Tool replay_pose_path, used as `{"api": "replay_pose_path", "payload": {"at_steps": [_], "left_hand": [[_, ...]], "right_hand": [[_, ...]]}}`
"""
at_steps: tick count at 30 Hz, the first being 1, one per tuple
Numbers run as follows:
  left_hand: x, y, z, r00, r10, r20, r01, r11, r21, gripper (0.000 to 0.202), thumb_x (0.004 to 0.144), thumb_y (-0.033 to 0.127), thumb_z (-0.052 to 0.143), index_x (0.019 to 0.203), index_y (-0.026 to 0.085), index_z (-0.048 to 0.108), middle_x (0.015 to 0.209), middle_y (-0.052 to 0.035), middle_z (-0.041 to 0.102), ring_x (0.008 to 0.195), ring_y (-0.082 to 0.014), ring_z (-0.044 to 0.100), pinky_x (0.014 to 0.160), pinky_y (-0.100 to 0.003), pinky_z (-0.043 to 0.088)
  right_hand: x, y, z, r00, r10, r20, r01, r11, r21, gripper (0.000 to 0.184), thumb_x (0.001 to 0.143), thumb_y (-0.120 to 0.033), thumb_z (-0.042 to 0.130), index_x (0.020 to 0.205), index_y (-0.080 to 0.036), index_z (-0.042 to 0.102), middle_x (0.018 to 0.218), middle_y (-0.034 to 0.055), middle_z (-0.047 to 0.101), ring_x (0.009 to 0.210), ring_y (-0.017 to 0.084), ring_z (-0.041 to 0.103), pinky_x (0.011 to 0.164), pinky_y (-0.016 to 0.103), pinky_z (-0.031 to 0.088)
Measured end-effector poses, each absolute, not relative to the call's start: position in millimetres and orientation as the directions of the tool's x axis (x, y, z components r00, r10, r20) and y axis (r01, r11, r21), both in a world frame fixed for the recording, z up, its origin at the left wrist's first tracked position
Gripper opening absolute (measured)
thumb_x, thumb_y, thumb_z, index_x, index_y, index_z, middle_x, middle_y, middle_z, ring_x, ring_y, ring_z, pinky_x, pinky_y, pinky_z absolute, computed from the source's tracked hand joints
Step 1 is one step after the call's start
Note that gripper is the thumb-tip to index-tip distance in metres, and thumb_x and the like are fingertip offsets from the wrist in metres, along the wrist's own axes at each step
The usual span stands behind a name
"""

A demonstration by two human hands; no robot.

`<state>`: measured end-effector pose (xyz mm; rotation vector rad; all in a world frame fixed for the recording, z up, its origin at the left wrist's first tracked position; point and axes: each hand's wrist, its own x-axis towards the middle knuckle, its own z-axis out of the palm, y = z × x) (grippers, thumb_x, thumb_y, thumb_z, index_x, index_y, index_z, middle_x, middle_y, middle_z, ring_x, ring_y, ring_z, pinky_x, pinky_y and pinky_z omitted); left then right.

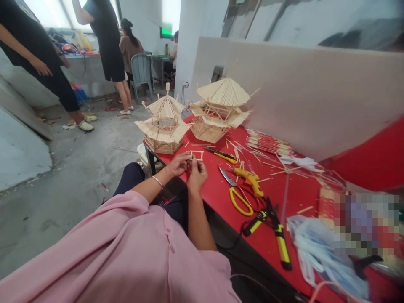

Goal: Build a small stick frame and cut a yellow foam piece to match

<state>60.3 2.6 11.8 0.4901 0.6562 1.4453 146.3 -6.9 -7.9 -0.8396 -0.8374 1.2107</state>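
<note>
Between my fingertips, over the near edge of the red table (pixel 214 189), is a small rectangular frame of thin wooden sticks (pixel 198 152). My left hand (pixel 179 164) pinches its left end. The fingers of my right hand (pixel 197 174) close on its lower side. Just beyond my hands stand two pavilion models built of wooden sticks, a smaller one (pixel 164 134) at the left and a larger one (pixel 221 109) behind it to the right. A yellow utility knife (pixel 225 156) lies close to the right of the frame.
Yellow-handled scissors (pixel 238 198), a yellow glue gun (pixel 251 181) and black-and-yellow cutters (pixel 277 231) lie right of my hands. Loose sticks, stick bundles (pixel 268 143) and a plastic bag (pixel 325 248) are farther right. Several people stand or sit at the back, near a grey chair (pixel 141 69).
</note>
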Motion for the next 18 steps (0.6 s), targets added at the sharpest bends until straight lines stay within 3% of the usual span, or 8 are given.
{"api": "replay_pose_path", "payload": {"at_steps": [18], "left_hand": [[63.5,1.7,12.4,0.006,0.995,-0.101,-0.760,0.070,0.647,0.020,0.068,0.014,0.082,0.075,0.011,0.063,0.070,-0.0005,0.068,0.058,-0.0086,0.063,0.054,-0.019,0.044]], "right_hand": [[149.4,-7.9,-6.1,0.154,0.982,0.108,-0.412,0.163,-0.896,0.038,0.075,-0.053,0.073,0.082,-0.016,0.068,0.075,0.0020,0.073,0.067,0.013,0.064,0.066,0.026,0.052]]}}
